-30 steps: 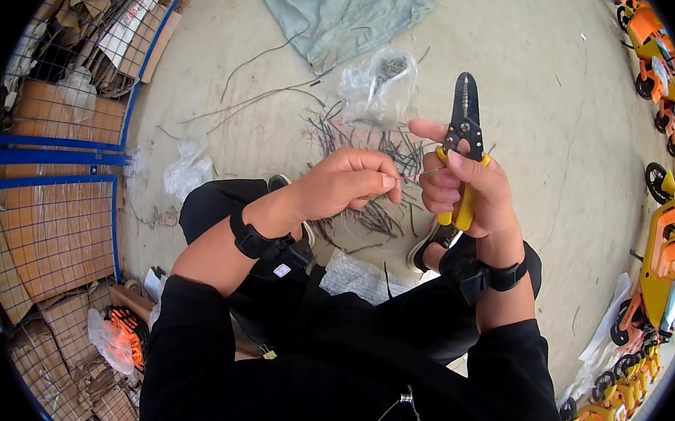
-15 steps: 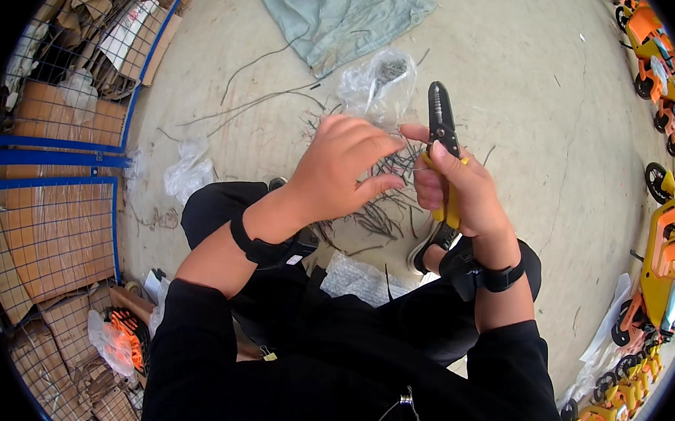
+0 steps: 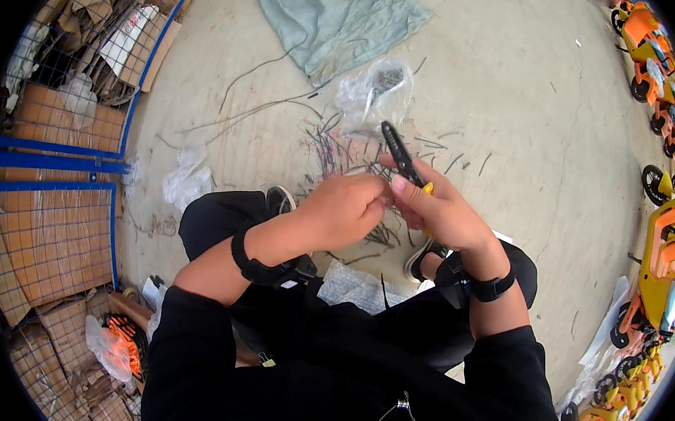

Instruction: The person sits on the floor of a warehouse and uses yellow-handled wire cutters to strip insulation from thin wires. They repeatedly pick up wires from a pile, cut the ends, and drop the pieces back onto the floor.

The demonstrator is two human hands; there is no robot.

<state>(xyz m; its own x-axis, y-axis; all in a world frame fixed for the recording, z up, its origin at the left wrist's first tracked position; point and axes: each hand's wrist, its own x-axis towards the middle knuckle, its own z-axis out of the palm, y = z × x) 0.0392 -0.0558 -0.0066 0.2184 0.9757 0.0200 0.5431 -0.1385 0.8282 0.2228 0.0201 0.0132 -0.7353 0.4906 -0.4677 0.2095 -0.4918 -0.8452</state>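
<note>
My right hand (image 3: 449, 214) is wrapped around wire strippers (image 3: 400, 151) with a black head and yellow handles. Their nose tilts up and to the left. Against its fingertips, my left hand (image 3: 345, 210) is closed in a pinch; whatever it grips is too small or hidden to name. Below both hands, many short dark wire offcuts (image 3: 339, 149) lie scattered on the floor between my feet. A clear plastic bag (image 3: 360, 91) with a dark bundle inside sits just beyond the strippers' tip.
A grey-green cloth (image 3: 340, 22) is spread on the concrete floor farther off, with long loose wires (image 3: 248, 107) nearby. Bubble wrap (image 3: 351, 286) lies between my legs. Blue mesh cages (image 3: 116, 234) with cardboard stand left; yellow-orange wheeled ride-ons (image 3: 669, 258) line the right.
Both hands have come lower and together. The strippers have swung from upright to leaning left, and my left hand has gone from spread fingers to a closed pinch.
</note>
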